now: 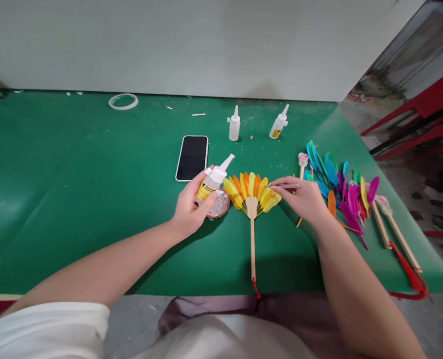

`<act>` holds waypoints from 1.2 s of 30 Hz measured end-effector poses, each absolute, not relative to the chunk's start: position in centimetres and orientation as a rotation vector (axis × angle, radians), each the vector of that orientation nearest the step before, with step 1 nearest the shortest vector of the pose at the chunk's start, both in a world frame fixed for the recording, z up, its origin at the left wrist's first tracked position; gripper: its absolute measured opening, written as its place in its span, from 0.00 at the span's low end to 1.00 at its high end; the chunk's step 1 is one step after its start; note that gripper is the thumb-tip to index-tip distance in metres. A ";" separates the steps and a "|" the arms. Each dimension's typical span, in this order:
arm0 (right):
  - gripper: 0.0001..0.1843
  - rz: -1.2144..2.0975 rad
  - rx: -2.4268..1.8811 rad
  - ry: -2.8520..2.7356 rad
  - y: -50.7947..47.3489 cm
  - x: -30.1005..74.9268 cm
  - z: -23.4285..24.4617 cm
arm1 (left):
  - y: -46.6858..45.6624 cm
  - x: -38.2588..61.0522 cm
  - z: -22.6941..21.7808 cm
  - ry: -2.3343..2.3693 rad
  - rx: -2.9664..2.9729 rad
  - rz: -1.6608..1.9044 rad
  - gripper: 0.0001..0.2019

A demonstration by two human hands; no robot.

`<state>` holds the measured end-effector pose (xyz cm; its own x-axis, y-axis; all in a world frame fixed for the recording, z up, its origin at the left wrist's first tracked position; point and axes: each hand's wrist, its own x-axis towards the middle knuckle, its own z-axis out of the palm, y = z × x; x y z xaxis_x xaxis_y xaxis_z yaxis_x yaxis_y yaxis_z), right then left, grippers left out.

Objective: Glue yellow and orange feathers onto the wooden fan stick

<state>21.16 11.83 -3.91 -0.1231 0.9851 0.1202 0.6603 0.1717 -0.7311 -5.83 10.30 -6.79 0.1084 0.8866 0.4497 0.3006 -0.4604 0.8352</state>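
Note:
My left hand [192, 207] is closed around a white glue bottle [208, 187] with a yellow label, its nozzle tilted up to the right. Beneath the bottle, by the same hand, is a small round dish [220, 203] with a red rim and small pale bits in it; whether my fingers grip it too is unclear. My right hand [299, 197] pinches a pair of tweezers [286, 186], whose tip reaches the right-hand feathers of a fan. That feather fan [251, 205], yellow and orange on a wooden handle with a red cord, lies flat between my hands.
A phone [192, 158] lies behind my left hand. Two more glue bottles [234, 125] [279, 123] stand farther back. Loose coloured feathers [331, 169] and wooden handles [402, 239] lie to the right. A tape roll [123, 101] rests near the white wall [169, 45].

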 end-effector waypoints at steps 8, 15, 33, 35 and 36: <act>0.05 0.686 -1.551 -1.862 11.8 21.2 -3.9 | 10.3 -5.7 -6.4 1.147 1.802 1.330 0.27; 0.06 0.699 -1.548 -1.861 11.8 21.1 -3.9 | 10.2 -5.7 -6.3 1.144 1.829 1.344 0.27; 0.07 0.734 -1.545 -1.822 11.7 21.1 -4.1 | 10.2 -5.6 -6.2 1.148 1.809 1.331 0.27; 0.07 0.733 -1.522 -1.833 11.7 21.1 -4.2 | 10.2 -5.6 -6.2 1.147 1.810 1.327 0.27; 0.07 0.727 -1.511 -1.841 11.7 21.1 -4.2 | 10.2 -5.6 -6.2 1.146 1.810 1.328 0.27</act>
<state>21.15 11.71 -4.20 -0.1342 0.9823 0.1305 0.6281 0.1862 -0.7555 -5.64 10.22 -6.24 0.1223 0.8986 0.4214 0.2855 -0.4385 0.8522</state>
